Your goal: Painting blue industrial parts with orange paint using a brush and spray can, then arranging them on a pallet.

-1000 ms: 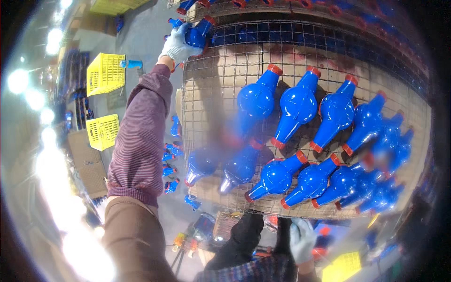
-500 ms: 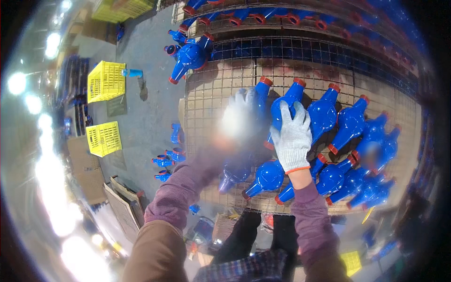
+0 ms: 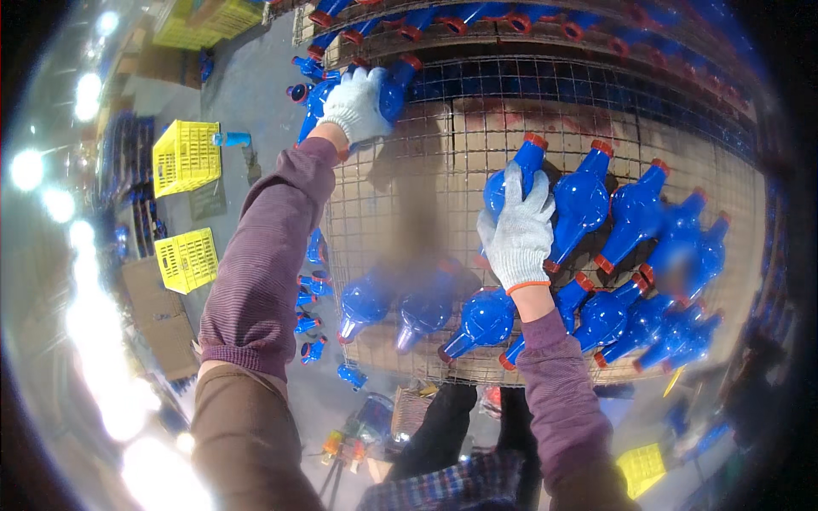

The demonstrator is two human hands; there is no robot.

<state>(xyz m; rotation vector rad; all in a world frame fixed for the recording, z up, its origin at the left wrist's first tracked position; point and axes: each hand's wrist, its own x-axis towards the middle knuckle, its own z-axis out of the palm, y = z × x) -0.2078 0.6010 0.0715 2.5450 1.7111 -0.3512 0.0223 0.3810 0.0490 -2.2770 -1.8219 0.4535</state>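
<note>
My left hand (image 3: 354,106), in a white knit glove, is at the far left corner of a wire-mesh rack (image 3: 375,200). Its fingers are closed around a glossy blue bulbous pipe fitting (image 3: 396,92) with a red end. Close beside it lies another blue fitting (image 3: 312,108), partly covered by the hand. My right hand (image 3: 518,234), gloved too, grips a blue fitting (image 3: 530,156) in the middle of the rack, fingers over its round belly. To its right lie several similar fittings (image 3: 582,204), and a nearer row (image 3: 486,319) runs along the front edge.
More red-ended blue fittings (image 3: 460,17) line a rack beyond. On the floor at left stand yellow crates (image 3: 186,260), with small blue fittings (image 3: 315,285) beside the rack. A cardboard sheet (image 3: 158,307) lies at far left. A blurred smudge covers part of the rack.
My left hand has moved away and left to the far corner with a blue fitting from beside my right hand. The right hand stays on its fitting. Front-left fittings are now uncovered.
</note>
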